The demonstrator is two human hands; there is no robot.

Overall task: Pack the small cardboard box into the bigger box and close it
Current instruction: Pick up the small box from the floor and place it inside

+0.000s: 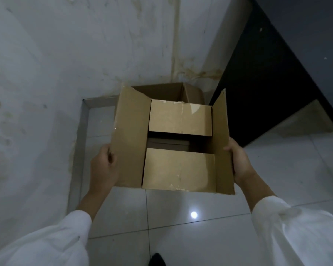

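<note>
Closing large brown corrugated cardboard box (173, 169) on white tiled floor (181, 237): end flaps down, side flaps raised, left hand (102, 166) and right hand (238, 162) each gripping one; small brown cardboard box (167, 145) inside, glimpsed through gap.

Narrow gap (178, 142) between folded flaps (179, 169)

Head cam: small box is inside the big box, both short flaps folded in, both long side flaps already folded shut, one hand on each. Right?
Not quite. In the head view the long side flaps are not shut: they stand open, the left hand and right hand each gripping one. The short flaps are folded in, and the small box shows through the gap.
</note>
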